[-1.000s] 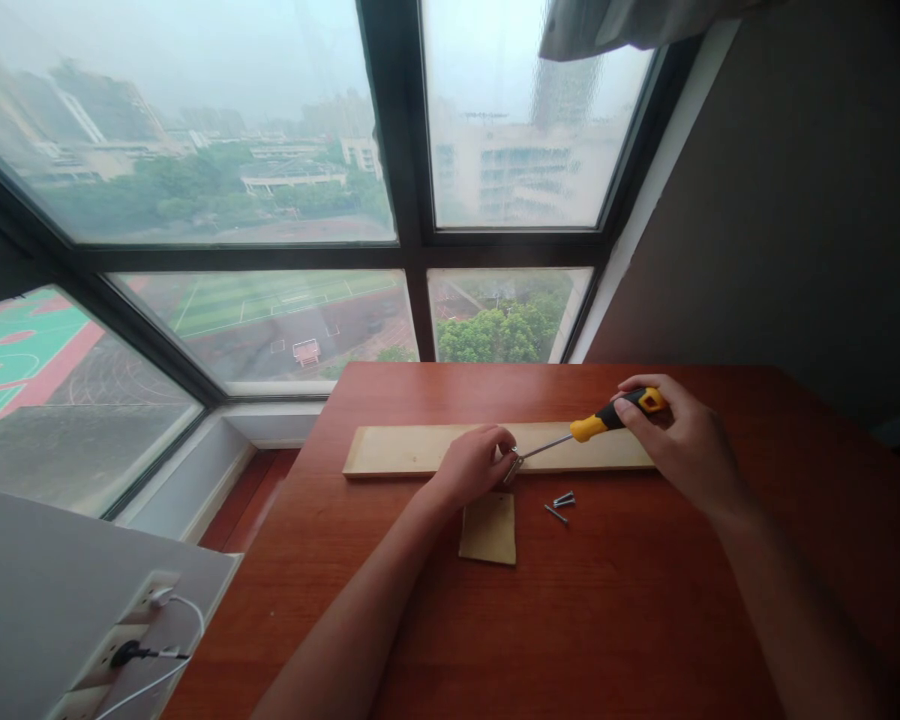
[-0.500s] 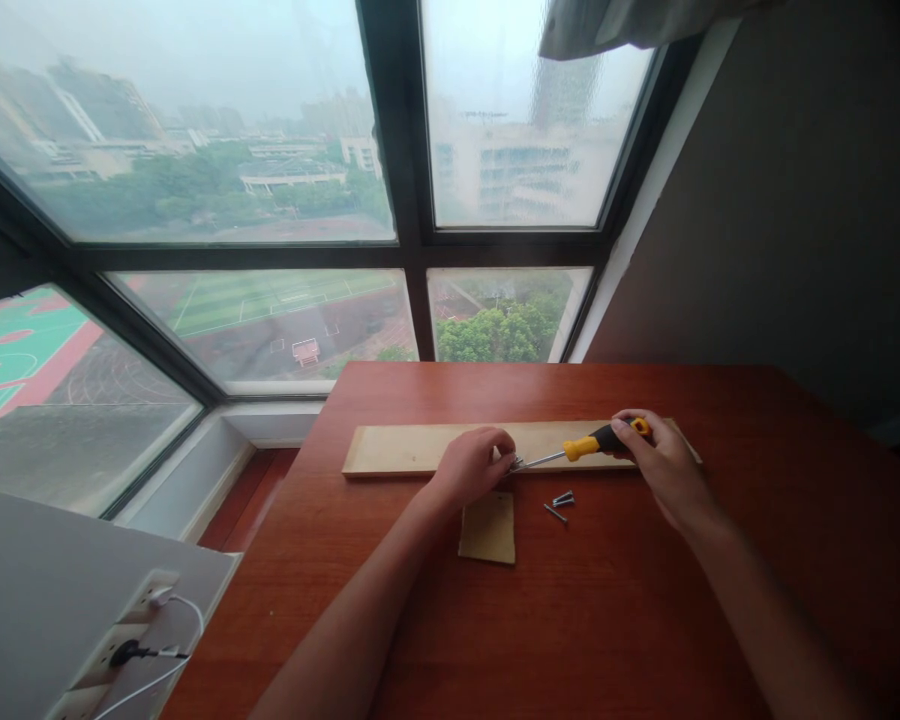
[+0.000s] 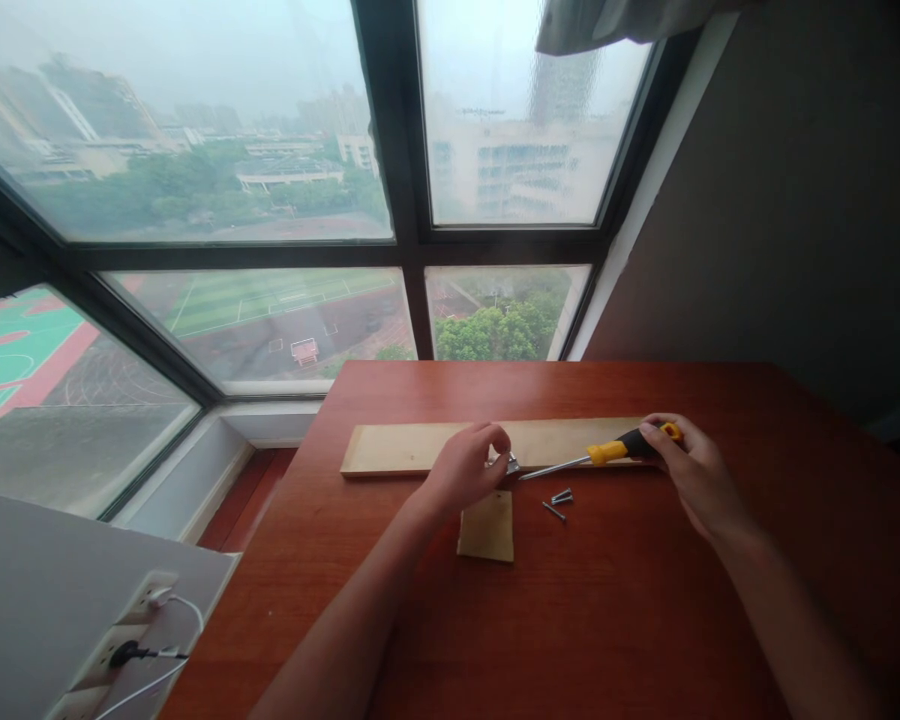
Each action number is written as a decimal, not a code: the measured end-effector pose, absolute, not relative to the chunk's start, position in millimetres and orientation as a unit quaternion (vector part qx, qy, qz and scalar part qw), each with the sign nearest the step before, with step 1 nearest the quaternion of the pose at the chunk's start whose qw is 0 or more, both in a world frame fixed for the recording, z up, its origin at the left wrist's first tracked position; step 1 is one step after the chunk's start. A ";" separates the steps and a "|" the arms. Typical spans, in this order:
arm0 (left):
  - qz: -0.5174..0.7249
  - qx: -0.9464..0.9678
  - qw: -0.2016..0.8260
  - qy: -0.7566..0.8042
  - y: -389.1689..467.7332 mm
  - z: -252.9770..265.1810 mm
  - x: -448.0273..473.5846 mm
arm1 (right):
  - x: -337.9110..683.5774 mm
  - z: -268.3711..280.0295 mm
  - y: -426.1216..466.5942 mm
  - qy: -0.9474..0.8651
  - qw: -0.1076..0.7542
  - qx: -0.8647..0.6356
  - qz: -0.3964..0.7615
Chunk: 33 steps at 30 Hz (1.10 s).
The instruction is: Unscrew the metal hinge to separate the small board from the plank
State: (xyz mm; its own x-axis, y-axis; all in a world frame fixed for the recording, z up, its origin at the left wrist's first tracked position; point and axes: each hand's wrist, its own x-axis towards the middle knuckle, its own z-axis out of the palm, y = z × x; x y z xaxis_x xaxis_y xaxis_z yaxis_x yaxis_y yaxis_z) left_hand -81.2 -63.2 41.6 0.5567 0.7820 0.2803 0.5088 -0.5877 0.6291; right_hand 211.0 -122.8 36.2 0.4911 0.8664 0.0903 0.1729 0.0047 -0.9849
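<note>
A yellow-and-black screwdriver [image 3: 607, 453] is gripped by its handle in my right hand [image 3: 694, 470], its shaft pointing left. My left hand [image 3: 469, 460] is closed in a pinch at the front edge of a long pale wooden board [image 3: 397, 450]. At its fingertips is a small shiny metal piece [image 3: 513, 463], partly hidden, so its kind is unclear. The screwdriver tip lies just right of and below that piece, apart from it. Below my left hand lies a small tan wooden piece [image 3: 486, 530]. Several screws [image 3: 555, 510] rest to its right.
The red-brown wooden table [image 3: 607, 620] stands against large windows [image 3: 247, 320]. A dark wall [image 3: 735, 240] rises at the right. Sockets with plugs and a white cable [image 3: 187, 610] are on the low wall at left.
My right hand has drawn the screwdriver back to the right, so its tip has come away from the metal piece. My left hand stays nearly in place, its fingers slightly raised.
</note>
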 end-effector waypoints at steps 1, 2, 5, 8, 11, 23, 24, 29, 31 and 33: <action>0.269 0.852 0.251 0.372 -65.9 43.1 -79.8 | 214.4 37.8 -124.0 -0.387 0.594 -0.633 0.311; 0.260 0.859 0.253 0.362 -69.2 44.6 -77.9 | 217.7 38.8 -125.1 -0.364 0.609 -0.625 0.326; 0.217 0.886 0.243 0.331 -80.8 46.7 -68.5 | 225.5 37.5 -128.4 -0.293 0.657 -0.595 0.358; 0.162 0.912 0.211 0.312 -91.8 44.5 -54.0 | 228.0 30.5 -132.0 -0.246 0.667 -0.573 0.407; 0.107 0.932 0.164 0.306 -99.7 42.6 -40.1 | 224.4 23.0 -137.0 -0.221 0.654 -0.559 0.460; 0.037 0.961 -0.010 0.273 -110.4 44.8 -28.6 | 201.0 16.4 -168.8 -0.215 0.555 -0.481 0.644; 0.033 0.964 -0.005 0.265 -110.3 42.7 -28.9 | 199.3 15.8 -170.3 -0.217 0.549 -0.483 0.646; 0.041 0.962 0.030 0.270 -107.4 39.5 -34.5 | 192.6 13.4 -175.7 -0.232 0.530 -0.490 0.652; 0.047 0.957 0.042 0.283 -104.2 42.2 -38.3 | 191.1 12.3 -177.0 -0.244 0.524 -0.489 0.653; 0.053 0.952 0.048 0.299 -100.1 46.0 -42.8 | 190.5 10.7 -177.7 -0.251 0.524 -0.488 0.652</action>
